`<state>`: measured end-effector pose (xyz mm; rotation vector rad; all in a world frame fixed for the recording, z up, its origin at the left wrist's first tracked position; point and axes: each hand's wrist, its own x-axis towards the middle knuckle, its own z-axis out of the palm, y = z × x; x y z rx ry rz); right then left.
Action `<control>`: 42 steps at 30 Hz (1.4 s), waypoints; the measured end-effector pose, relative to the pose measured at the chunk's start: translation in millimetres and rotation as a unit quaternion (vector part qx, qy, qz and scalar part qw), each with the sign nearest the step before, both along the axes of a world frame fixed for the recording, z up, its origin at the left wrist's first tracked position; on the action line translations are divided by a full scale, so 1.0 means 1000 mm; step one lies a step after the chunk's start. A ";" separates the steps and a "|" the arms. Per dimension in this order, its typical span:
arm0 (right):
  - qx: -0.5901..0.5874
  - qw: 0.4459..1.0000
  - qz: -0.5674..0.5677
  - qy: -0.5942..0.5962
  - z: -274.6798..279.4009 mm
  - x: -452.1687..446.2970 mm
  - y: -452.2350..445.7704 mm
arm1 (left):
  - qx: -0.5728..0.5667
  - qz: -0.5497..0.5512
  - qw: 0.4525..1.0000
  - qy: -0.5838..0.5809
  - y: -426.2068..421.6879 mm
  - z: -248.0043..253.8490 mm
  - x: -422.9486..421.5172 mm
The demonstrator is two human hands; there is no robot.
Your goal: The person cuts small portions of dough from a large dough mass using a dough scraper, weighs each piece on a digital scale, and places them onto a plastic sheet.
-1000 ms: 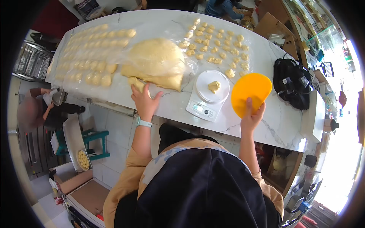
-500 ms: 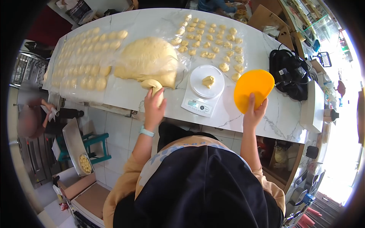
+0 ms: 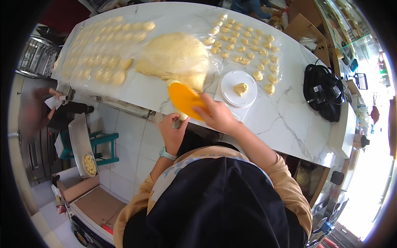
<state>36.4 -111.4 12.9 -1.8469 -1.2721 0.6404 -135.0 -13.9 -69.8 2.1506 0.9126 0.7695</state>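
My right hand [image 3: 217, 112] grips a yellow dough scraper [image 3: 183, 98], tilted over a strip of dough near the table's front edge. Just below the scraper, my left hand [image 3: 173, 127] pinches the near end of that dough strip [image 3: 180, 115]; the scraper hides much of it. Behind lies a large mass of dough [image 3: 173, 53], partly under clear plastic. To the right, a white kitchen scale [image 3: 226, 89] carries a small dough piece [image 3: 240, 89] on its round plate. My right forearm covers the scale's front.
Rows of dough balls [image 3: 113, 62] lie under plastic at left, and small dough pieces [image 3: 245, 41] at back right. A black bag [image 3: 322, 91] rests on the right. A person [image 3: 39, 107] stands left, near a metal tray [image 3: 78, 136] and green stool [image 3: 108, 148].
My right hand has brought the scraper left from beyond the scale to the dough strip. My left hand has drawn the strip's end nearer to me. The view has shifted slightly.
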 end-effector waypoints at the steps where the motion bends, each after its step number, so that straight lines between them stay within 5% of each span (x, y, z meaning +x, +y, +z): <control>1: -0.002 0.997 0.050 -0.051 -0.002 0.000 0.015 | 0.041 -0.006 0.999 -0.025 0.001 0.002 0.004; 5: 0.003 0.982 0.044 -0.184 -0.021 0.023 0.066 | 0.104 -0.018 0.991 -0.081 0.017 0.004 0.023; 9: 0.025 0.986 0.014 -0.164 0.006 0.018 0.066 | 0.125 0.005 0.983 -0.136 0.032 0.000 0.029; 19: -0.072 0.976 0.126 -0.162 0.003 -0.022 0.064 | 0.173 0.036 0.984 -0.003 0.012 -0.006 -0.007; 26: 0.133 0.974 0.012 -0.182 -0.061 -0.040 0.028 | 0.077 -0.025 0.996 -0.034 0.016 0.003 -0.011; 30: 0.100 0.988 -0.035 -0.110 -0.041 -0.031 -0.002 | -0.033 -0.104 0.993 -0.046 0.001 0.005 -0.004; 33: 0.083 0.991 -0.009 -0.109 -0.017 -0.020 -0.006 | 0.058 -0.034 0.997 -0.039 -0.001 -0.006 0.001; 42: -0.060 0.976 0.142 -0.156 -0.002 -0.026 0.047 | 0.081 -0.006 0.997 -0.012 0.007 -0.003 -0.013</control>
